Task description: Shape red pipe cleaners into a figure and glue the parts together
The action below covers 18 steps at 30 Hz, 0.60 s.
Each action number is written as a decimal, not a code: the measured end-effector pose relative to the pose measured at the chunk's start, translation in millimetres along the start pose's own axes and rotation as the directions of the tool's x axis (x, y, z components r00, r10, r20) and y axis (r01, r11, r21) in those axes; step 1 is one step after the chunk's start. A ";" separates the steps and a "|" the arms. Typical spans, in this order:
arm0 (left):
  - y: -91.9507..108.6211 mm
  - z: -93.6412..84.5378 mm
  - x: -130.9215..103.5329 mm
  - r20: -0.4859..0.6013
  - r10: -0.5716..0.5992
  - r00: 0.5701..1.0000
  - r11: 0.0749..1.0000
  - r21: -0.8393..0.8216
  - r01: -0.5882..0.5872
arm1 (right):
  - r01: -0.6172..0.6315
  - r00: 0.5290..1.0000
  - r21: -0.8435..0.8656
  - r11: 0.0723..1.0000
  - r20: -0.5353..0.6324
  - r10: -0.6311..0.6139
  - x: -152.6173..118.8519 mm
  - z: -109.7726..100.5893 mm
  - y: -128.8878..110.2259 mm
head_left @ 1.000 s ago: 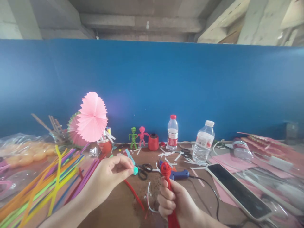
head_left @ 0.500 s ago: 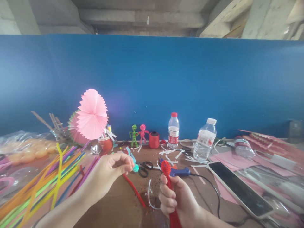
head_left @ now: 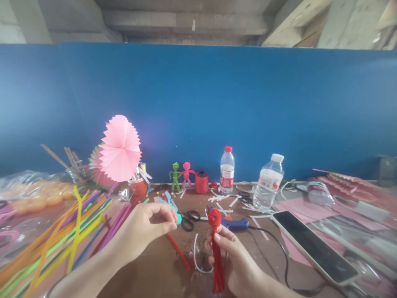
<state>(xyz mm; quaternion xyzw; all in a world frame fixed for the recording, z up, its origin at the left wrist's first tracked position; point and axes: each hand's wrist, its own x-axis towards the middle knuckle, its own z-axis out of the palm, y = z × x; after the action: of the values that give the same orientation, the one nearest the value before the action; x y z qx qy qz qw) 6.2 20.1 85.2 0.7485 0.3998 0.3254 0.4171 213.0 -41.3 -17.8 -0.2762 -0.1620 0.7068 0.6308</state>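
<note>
My right hand [head_left: 232,248] is closed on a red pipe-cleaner figure [head_left: 215,219], gripping it just below its round coiled head. Several red strands hang down from the head past my fingers. To the left, my left hand [head_left: 158,219] hovers over the table with thumb and fingertips pinched. What the pinch holds, if anything, is too small to make out. Behind those fingertips shows a turquoise pipe-cleaner piece [head_left: 179,218], partly hidden by the hand. Black-handled scissors [head_left: 190,220] lie between my hands, with a red pipe cleaner [head_left: 179,251] nearer to me.
Green [head_left: 175,177] and pink [head_left: 186,174] pipe-cleaner figures stand at the blue wall. A blue glue gun [head_left: 235,224] lies behind my right hand, its cord running right past a phone [head_left: 314,247]. Two bottles [head_left: 227,169] stand further back. Coloured pipe cleaners [head_left: 62,236] cover the left.
My right hand has turned and loosened its wrap into a fingertip hold, so the red strands now show. The red head has shifted slightly left. My left hand has barely moved.
</note>
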 end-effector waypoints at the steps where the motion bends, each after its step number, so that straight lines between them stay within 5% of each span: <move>1: 0.3 -0.2 0.4 0.000 -0.002 1.000 1.000 0.002 0.002 | 0.008 1.000 -0.013 1.000 -0.003 -0.008 0.1 -0.1 0.4; 10: -0.1 -0.5 -2.8 -0.030 0.033 0.999 0.999 -0.026 -0.034 | 0.134 0.987 -0.240 0.961 -0.049 -0.150 1.8 3.8 2.5; 18: -6.1 -3.4 -3.7 -0.023 0.095 0.995 0.988 -0.117 -0.097 | 0.136 0.983 -0.279 0.951 -0.078 -0.163 -0.6 6.8 2.5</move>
<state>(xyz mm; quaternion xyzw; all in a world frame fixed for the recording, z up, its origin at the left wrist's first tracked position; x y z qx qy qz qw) -0.3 20.1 80.7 0.7382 0.3468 0.3745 0.4410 206.9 -41.5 -13.8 -0.3825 -0.2464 0.6130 0.6459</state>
